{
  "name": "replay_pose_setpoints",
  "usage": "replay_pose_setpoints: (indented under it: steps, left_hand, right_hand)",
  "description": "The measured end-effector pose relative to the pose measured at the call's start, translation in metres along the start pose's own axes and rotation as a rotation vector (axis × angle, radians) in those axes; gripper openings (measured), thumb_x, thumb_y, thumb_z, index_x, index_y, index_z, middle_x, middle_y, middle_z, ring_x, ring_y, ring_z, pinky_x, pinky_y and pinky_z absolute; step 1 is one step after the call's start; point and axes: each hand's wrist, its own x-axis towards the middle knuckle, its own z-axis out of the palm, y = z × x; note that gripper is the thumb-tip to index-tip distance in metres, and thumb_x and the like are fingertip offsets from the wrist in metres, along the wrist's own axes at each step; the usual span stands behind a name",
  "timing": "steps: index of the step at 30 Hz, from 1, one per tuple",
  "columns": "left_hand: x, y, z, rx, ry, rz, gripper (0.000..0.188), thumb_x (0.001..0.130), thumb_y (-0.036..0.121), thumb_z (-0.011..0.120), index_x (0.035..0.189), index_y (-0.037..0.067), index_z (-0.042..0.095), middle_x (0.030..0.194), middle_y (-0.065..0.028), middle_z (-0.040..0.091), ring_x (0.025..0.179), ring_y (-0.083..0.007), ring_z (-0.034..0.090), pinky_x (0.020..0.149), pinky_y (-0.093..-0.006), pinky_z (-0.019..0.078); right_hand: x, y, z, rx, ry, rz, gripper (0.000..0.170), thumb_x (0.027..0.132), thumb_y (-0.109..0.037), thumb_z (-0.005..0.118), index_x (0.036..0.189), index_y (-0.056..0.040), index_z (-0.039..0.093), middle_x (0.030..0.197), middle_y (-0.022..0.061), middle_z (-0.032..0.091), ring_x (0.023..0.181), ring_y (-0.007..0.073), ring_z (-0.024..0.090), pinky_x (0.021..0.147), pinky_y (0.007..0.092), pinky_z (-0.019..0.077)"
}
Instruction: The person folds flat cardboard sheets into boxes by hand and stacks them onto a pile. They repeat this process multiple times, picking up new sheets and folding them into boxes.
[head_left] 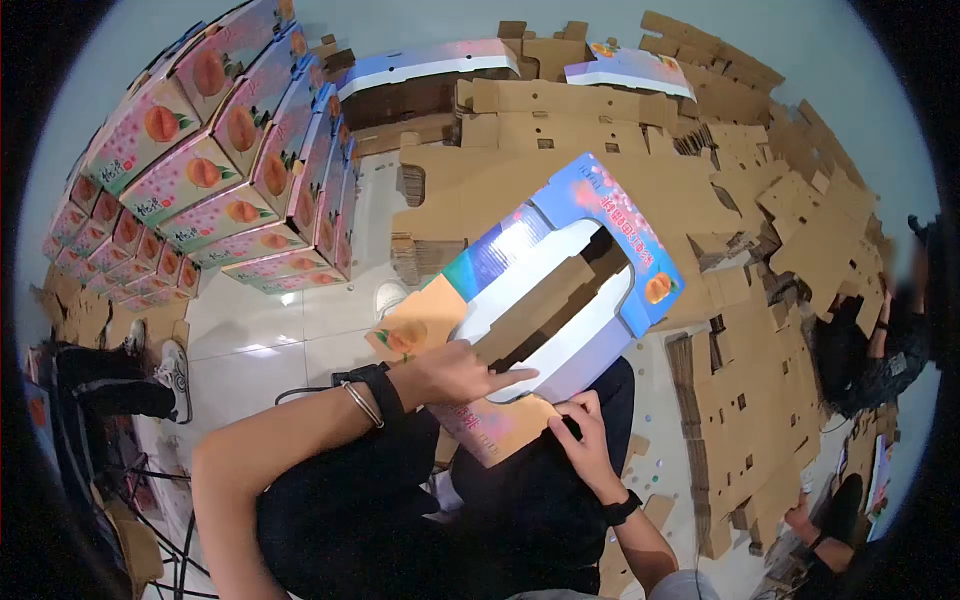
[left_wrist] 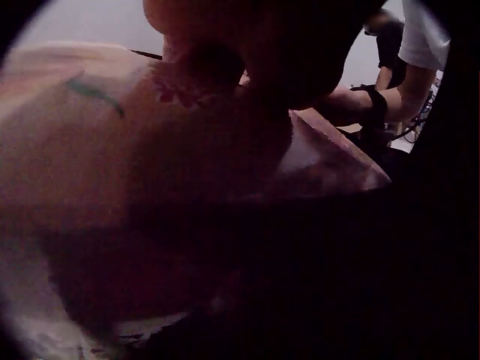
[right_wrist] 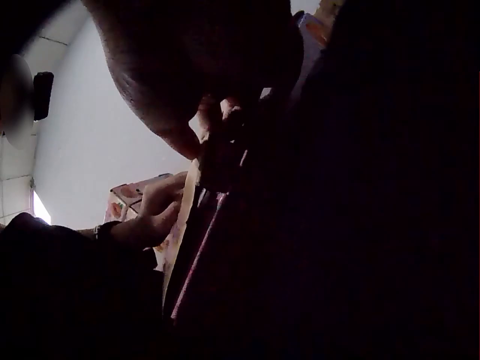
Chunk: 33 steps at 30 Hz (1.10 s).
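A printed cardboard box (head_left: pixel 600 350) with peach pictures lies tilted over the person's lap, its open top showing white inner walls. My left hand (head_left: pixel 455 374) reaches across its near end, with a straight index finger over the white inner wall. My right hand (head_left: pixel 588 440) pinches the near right corner of the box between thumb and fingers. In the right wrist view, the left hand (right_wrist: pixel 157 214) is at the printed panel, and the right hand's fingertips are at the panel's edge. The left wrist view is dark, with a hand close over the printed panel (left_wrist: pixel 82 150).
Finished peach boxes (head_left: pixel 200 170) stand stacked at the left. Flat brown cardboard (head_left: pixel 570 185) lies in piles ahead, and more sheets (head_left: pixel 745 400) are stacked at the right. Another person's legs (head_left: pixel 110 380) show at the left, and people sit at the far right. White tiled floor (head_left: pixel 240 345) lies between.
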Motion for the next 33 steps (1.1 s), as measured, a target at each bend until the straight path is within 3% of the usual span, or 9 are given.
replay_pose_setpoints:
  steps: [1,3,7,9,13,15,21,27,33]
  left_hand:
    - [0.000,-0.001,0.006,-0.003,-0.009,0.009,0.062,0.083,0.015,0.051,0.143,0.014,0.038,0.065,-0.0075,0.061,0.056,-0.0182,0.063,0.046,-0.0298,0.0468]
    - [0.004,-0.004,0.025,0.049,0.347,0.016,0.063,0.079,0.012,0.053,0.141,0.015,0.042,0.093,-0.0147,0.063,0.050,-0.0162,0.060,0.049,-0.0307,0.0514]
    - [0.000,0.003,0.007,-0.045,0.107,-0.109,0.055,0.083,0.016,0.053,0.136,0.010,0.044,0.105,-0.0175,0.059,0.063,-0.0210,0.065,0.055,-0.0313,0.0504]
    - [0.004,-0.003,0.014,-0.056,0.099,-0.088,0.054,0.084,0.014,0.052,0.136,0.010,0.043,0.108,-0.0152,0.057,0.067,-0.0219,0.065,0.057,-0.0313,0.0516]
    - [0.020,-0.011,0.023,-0.050,0.261,0.132,0.058,0.084,0.017,0.055,0.138,0.007,0.035,0.112,-0.0157,0.051,0.076,-0.0264,0.066,0.065,-0.0346,0.0538]
    - [0.024,-0.006,0.009,-0.409,0.073,-0.153,0.054,0.085,0.018,0.058,0.133,0.003,0.038,0.112,-0.0194,0.051,0.078,-0.0345,0.065,0.067,-0.0378,0.0534]
    - [0.029,0.008,0.025,-0.919,0.042,-0.479,0.043,0.088,0.026,0.062,0.118,-0.001,0.046,0.100,-0.0295,0.058,0.084,-0.0463,0.060,0.074,-0.0486,0.0491]
    - [0.031,-0.009,0.031,-0.853,-0.009,-0.298,0.040,0.085,0.030,0.066,0.102,-0.004,0.055,0.096,-0.0283,0.061,0.086,-0.0471,0.059,0.077,-0.0479,0.0473]
    - [0.033,-0.015,0.025,-0.989,-0.104,-0.335,0.036,0.085,0.028,0.065,0.095,-0.004,0.054,0.085,-0.0276,0.061,0.086,-0.0437,0.059,0.075,-0.0463,0.0466]
  right_hand:
    - [-0.006,0.001,0.001,0.117,0.003,0.112,0.010,0.086,-0.011,0.064,0.092,-0.0029,0.063,0.083,0.0065,0.050,0.083,0.0184,0.048,0.079,0.0292,0.0394]
    - [-0.011,-0.004,0.001,0.144,-0.009,0.134,0.011,0.090,-0.012,0.060,0.095,-0.0021,0.062,0.083,0.0061,0.053,0.082,0.0161,0.051,0.076,0.0276,0.0414]
    - [-0.010,0.000,0.005,0.367,-0.121,0.322,0.020,0.097,-0.018,0.052,0.100,0.0004,0.058,0.079,0.0054,0.061,0.073,0.0120,0.059,0.069,0.0248,0.0467]
    - [0.005,0.007,0.003,0.373,-0.161,0.277,0.024,0.099,-0.023,0.050,0.098,0.0004,0.056,0.075,0.0043,0.064,0.070,0.0118,0.062,0.067,0.0242,0.0492]
    - [0.038,0.013,-0.005,0.519,-0.594,0.433,0.027,0.098,-0.027,0.052,0.091,-0.0007,0.057,0.078,0.0056,0.066,0.070,0.0107,0.062,0.065,0.0260,0.0512]
    - [0.045,0.008,-0.002,0.411,-0.641,0.409,0.028,0.098,-0.027,0.052,0.088,-0.0006,0.058,0.077,0.0051,0.065,0.069,0.0099,0.062,0.064,0.0258,0.0509]
    - [0.008,0.023,0.017,0.537,-0.396,0.376,0.022,0.095,-0.022,0.057,0.098,-0.0010,0.063,0.076,0.0033,0.065,0.071,0.0071,0.061,0.067,0.0237,0.0491]
    - [0.006,0.022,0.033,0.339,-0.181,0.326,0.018,0.092,-0.019,0.061,0.094,-0.0012,0.063,0.067,0.0057,0.057,0.063,0.0053,0.046,0.059,0.0245,0.0418]
    - [0.004,0.006,0.033,0.212,-0.117,0.295,0.025,0.094,-0.021,0.059,0.086,0.0019,0.064,0.067,0.0011,0.062,0.063,0.0027,0.052,0.058,0.0213,0.0426]
